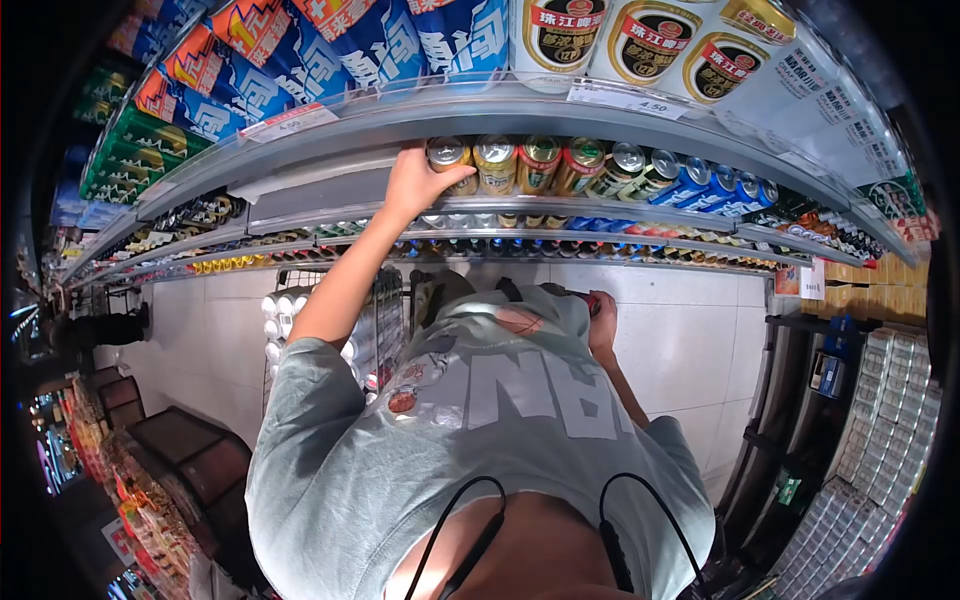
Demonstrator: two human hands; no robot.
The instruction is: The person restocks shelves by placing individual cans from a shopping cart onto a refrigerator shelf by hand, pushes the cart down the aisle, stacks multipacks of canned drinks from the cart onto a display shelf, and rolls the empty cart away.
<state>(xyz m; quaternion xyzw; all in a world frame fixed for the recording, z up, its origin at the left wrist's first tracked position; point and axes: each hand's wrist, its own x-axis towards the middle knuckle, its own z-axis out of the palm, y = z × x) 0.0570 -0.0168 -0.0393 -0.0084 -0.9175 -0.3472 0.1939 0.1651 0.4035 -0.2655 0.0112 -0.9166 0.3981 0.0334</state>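
Observation:
My left hand reaches up to the shelf, with thumb and fingers closed around a gold beer can at the left end of a row. Right beside that can stands another gold can, upright and with its silver lid showing. Farther right come red-and-gold cans, then green-and-white and blue ones. Low by my right side, my right hand is curled around a dark object with a bit of red, too small and partly hidden to name.
Above the row, a shelf edge carries price tags and larger beer packs. Below are more shelves of cans. A wire cart with white-topped cans stands at my left. Stacked can packs rise at the right.

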